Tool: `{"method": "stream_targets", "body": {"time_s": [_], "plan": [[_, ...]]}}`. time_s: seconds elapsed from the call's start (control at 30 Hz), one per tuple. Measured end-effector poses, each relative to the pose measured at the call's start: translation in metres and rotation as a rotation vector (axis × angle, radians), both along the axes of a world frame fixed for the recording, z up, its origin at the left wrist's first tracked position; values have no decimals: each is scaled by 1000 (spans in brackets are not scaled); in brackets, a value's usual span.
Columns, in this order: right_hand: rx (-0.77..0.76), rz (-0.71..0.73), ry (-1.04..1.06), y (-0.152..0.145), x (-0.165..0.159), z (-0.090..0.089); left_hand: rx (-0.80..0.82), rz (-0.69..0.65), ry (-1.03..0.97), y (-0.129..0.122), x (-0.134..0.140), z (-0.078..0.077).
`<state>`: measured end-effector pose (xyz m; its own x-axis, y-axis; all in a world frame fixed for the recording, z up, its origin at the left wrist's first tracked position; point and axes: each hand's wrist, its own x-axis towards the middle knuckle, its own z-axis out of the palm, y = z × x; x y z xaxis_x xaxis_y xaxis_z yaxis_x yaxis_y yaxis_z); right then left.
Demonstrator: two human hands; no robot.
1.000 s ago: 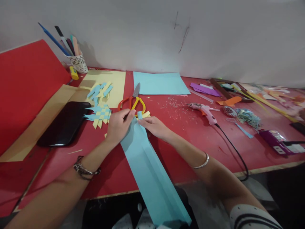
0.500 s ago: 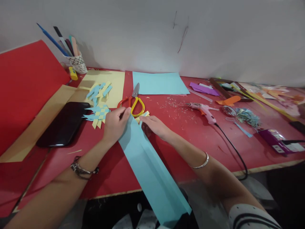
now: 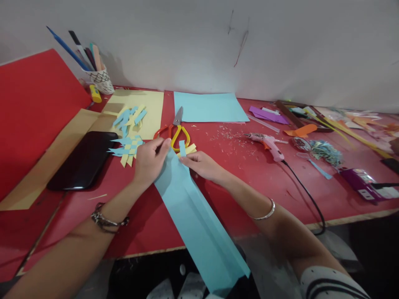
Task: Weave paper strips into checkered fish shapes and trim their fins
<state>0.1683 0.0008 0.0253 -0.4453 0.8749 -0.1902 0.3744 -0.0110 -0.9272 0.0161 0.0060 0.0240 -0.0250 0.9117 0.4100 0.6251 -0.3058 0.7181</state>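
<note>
A long light blue paper sheet (image 3: 199,224), creased lengthwise, slants from the table down over its front edge. My left hand (image 3: 151,160) is closed on the sheet's upper end, thumb on top. At that end's right corner, my right hand (image 3: 201,166) pinches a narrow blue paper strip (image 3: 182,146) between thumb and fingers. Pale yellow strips (image 3: 190,148) lie just behind it, partly covered. Scissors (image 3: 177,128) with red and yellow handles rest beyond both hands, blades pointing away. Left of my left hand lies a woven blue and yellow paper piece (image 3: 129,148).
A black phone-like slab (image 3: 82,162) and loose paper strips (image 3: 131,118) lie to the left. Blue paper (image 3: 212,108) is by the wall. On the right are a pink glue gun (image 3: 268,145) with its cable and a purple power box (image 3: 358,182). A pen cup (image 3: 101,81) stands at back left.
My right fingers have shifted slightly down, and the narrow blue strip now stands up above their tips. My left hand keeps its hold on the sheet.
</note>
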Motion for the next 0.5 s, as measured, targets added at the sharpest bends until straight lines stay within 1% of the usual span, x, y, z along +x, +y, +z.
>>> {"method": "stream_targets", "body": {"time_s": [0.13, 0.23, 0.3, 0.4, 0.5], "plan": [[17, -10, -123, 0, 1, 5, 20, 39, -9, 2, -3, 1], [38, -15, -220, 2, 3, 6, 21, 60, -13, 3, -4, 2], [27, -27, -225, 3, 4, 4, 18, 61, -18, 3, -5, 2], [-3, -58, -171, 3, 4, 3, 16, 57, -23, 2, -3, 1], [25, -23, -157, -1, 2, 5, 23, 47, -25, 2, -2, 1]]}}
